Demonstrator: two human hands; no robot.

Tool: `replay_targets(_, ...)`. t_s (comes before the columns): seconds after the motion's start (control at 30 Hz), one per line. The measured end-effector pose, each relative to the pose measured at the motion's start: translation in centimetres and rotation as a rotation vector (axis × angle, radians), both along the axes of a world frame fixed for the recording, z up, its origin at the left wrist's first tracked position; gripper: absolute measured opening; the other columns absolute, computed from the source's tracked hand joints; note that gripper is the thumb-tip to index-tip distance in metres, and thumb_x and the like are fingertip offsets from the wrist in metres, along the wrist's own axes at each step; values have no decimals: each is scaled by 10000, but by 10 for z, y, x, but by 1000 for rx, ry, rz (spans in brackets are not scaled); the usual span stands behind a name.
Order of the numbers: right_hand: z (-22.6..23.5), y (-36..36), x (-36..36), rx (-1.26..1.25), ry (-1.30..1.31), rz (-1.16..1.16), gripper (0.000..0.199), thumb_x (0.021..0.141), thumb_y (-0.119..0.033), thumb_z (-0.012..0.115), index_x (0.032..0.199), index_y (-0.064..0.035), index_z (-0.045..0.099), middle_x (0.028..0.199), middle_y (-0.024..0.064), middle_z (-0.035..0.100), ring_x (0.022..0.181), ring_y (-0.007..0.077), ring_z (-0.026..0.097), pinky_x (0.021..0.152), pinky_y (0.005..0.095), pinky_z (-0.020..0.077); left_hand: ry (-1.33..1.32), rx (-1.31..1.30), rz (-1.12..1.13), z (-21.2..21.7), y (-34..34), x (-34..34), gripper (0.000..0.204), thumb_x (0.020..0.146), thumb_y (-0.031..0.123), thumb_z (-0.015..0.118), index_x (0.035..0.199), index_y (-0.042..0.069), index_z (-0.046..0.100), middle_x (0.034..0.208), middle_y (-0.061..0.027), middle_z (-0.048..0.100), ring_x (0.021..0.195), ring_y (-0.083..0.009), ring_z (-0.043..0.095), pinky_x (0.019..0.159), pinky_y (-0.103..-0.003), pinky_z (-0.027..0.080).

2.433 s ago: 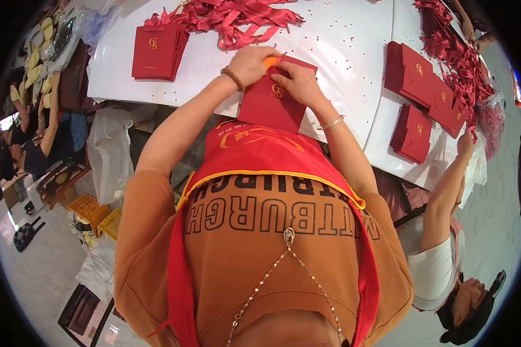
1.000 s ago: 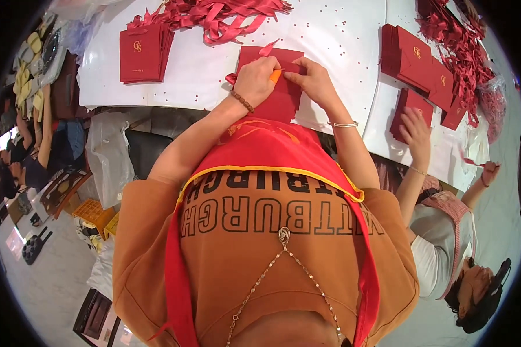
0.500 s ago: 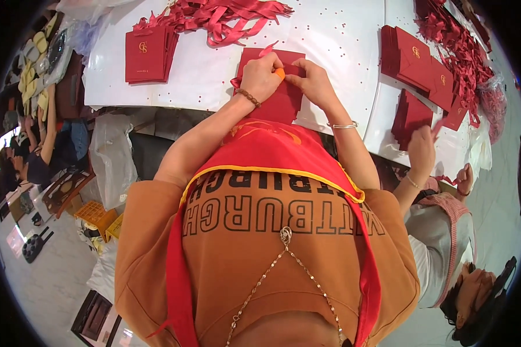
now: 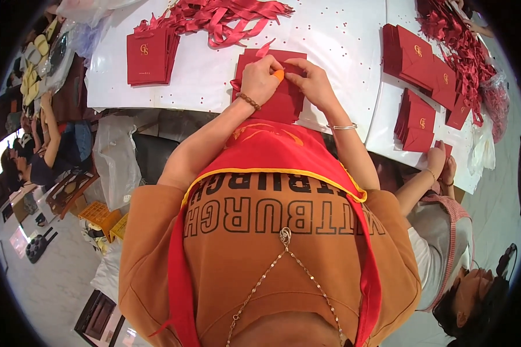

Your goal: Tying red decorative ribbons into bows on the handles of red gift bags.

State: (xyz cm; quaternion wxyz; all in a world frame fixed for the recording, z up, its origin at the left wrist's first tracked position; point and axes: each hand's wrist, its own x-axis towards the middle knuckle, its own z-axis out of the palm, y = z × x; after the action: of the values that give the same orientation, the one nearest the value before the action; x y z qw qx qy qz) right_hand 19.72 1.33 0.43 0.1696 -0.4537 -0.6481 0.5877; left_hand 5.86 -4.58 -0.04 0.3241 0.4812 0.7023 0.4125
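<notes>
On the white desk (image 4: 205, 87), near edge, left hand (image 4: 260, 81) and right hand (image 4: 314, 85) crowd a flat, dark-red paper bag (image 4: 285, 105), grips unclear; likely light, stiff: hold its sides.

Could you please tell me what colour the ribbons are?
The ribbons are shiny red, seen best in the head view.

Hand-assembly workshop, as shown by a long white-covered worktable (image 4: 347, 81), stacks of matching red paper pouches (image 4: 147, 56), a heap of loose red ribbons (image 4: 237, 22), an aproned co-worker (image 4: 459, 246) alongside, an orange plastic crate (image 4: 100, 215) beyond.
</notes>
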Motion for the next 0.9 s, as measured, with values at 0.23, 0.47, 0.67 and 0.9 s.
replay_targets(0.23,-2,-4,-5,329,-66,83,289,752,-98,617,1040,-71,595,942,108,626,806,251,593,732,319,461,218,91,-33,-2,5,2,132,702,88,607,817,34,571,643,-118,602,581,-279,595,526,-356,450)
replay_targets(0.47,-1,-7,-2,228,16,60,291,764,-69,616,1048,-43,562,920,115,620,802,193,587,710,287,464,251,-149,-206,16,10,-20,238,762,235,623,919,61,584,670,-106,617,638,-298,605,581,-387,471)
replay_targets(0.67,1,-11,1,233,-61,8,266,775,-84,639,1010,-23,531,806,58,595,677,101,525,626,247,445,457,-208,-411,55,25,-39,290,808,358,527,907,109,637,779,-119,635,745,-312,600,646,-413,468)
replay_targets(0.9,12,-12,-6,204,-22,74,250,736,-78,649,962,-38,551,847,144,617,715,278,583,654,333,454,482,-330,-728,28,62,-65,286,781,321,551,801,61,670,715,-112,625,686,-249,591,628,-356,446)
